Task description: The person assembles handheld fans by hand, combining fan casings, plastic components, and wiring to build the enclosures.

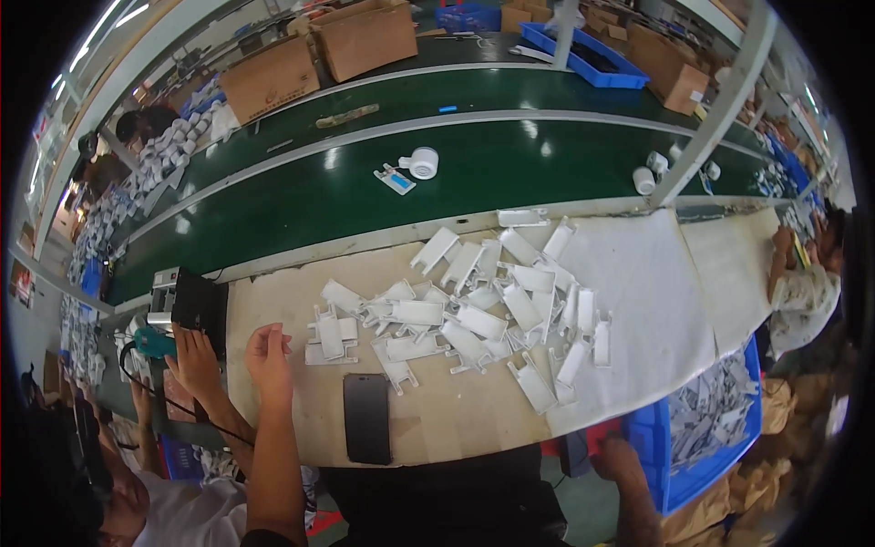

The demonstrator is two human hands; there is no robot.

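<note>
Above the left part of the worktable, my left hand is raised with its fingers curled together; whatever they hold, if anything, is hidden. To its right lies a loose heap of white plastic housings, some overlapping and turned different ways. A black smartphone rests flat near the table's front edge. Low on the right, below the table edge, my right hand is closed beside a red surface and a dark grey object. What its fingers grip cannot be made out.
A co-worker's hand reaches beside a black device on the left. Beyond the table runs a green conveyor carrying a white round part. A blue bin of grey-white parts stands lower right. Another person works far right.
</note>
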